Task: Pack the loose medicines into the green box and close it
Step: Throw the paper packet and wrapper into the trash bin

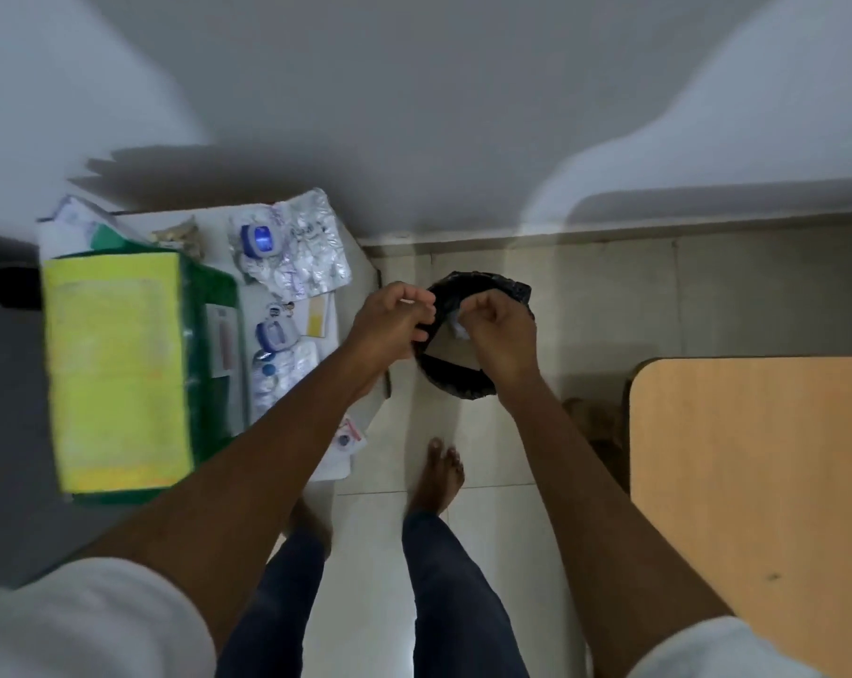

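The green box (213,305) lies open on a white table (360,266) at the left, its yellow-lined lid (115,369) raised. Beside it lie loose medicines: silver blister strips (311,252), a white and blue device (260,239), a second one (276,335), a yellow card (317,315). Both hands are off the table, above a black-lined bin (455,379) on the floor. My left hand (394,325) has its fingers curled, and what it holds is unclear. My right hand (497,330) pinches a small white scrap (459,327) over the bin.
A wooden tabletop (756,506) fills the right side. My bare feet (438,474) stand on pale floor tiles between the two tables. A small packet (348,440) hangs at the white table's near edge. A grey wall runs behind.
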